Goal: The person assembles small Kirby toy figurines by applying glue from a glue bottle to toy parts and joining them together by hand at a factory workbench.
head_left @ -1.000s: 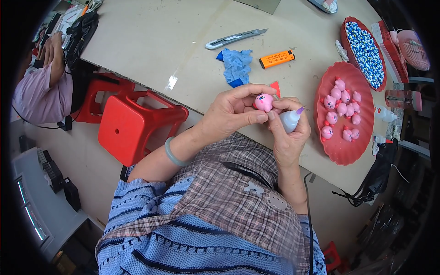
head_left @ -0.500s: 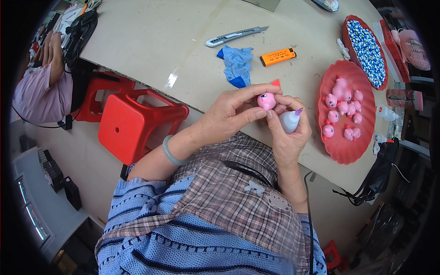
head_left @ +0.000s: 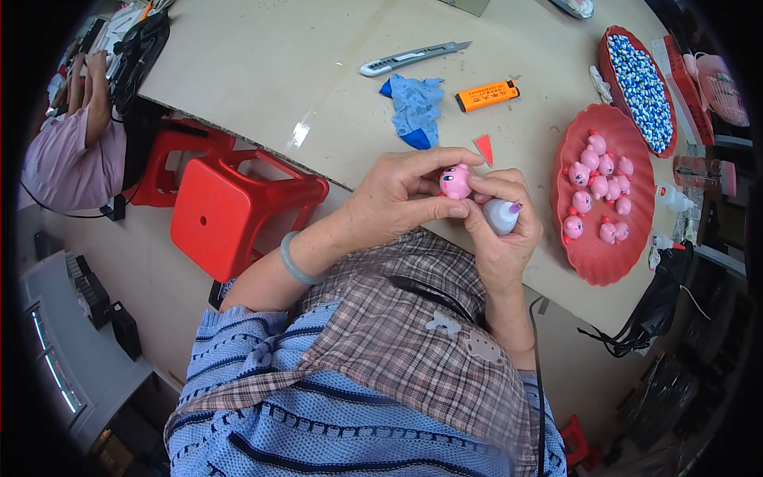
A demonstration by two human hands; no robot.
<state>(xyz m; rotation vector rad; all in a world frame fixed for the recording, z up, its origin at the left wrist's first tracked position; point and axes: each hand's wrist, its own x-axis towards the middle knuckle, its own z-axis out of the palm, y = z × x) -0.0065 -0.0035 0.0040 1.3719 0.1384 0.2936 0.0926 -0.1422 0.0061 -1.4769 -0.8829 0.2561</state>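
A small round pink figurine [head_left: 454, 183] with a dark eye sits between the thumb and forefinger of my left hand [head_left: 389, 195], which wears a pale bangle. My right hand [head_left: 513, 246] has its thumb and forefinger up against the figurine's right side. Tucked in that same palm is a small whitish squeeze bottle [head_left: 501, 217] with a purple tip, tilted up to the right. Just beyond my fingers, a flat red pointed piece [head_left: 484, 149] lies on the table. Several like figurines rest in a red scalloped dish [head_left: 584, 258] at the right.
On the table [head_left: 262, 71] lie a box cutter [head_left: 415, 59], a crumpled blue cloth [head_left: 416, 110] and an orange lighter [head_left: 487, 96]. A second red dish [head_left: 666, 148] holds many blue-and-white bits. Red stools [head_left: 205, 221] stand at left; another person [head_left: 70, 155] sits beyond.
My hands have dropped slightly, uncovering more of the red piece. The figurine has turned in my fingers and shifted a little left and down. Both hands keep their hold.
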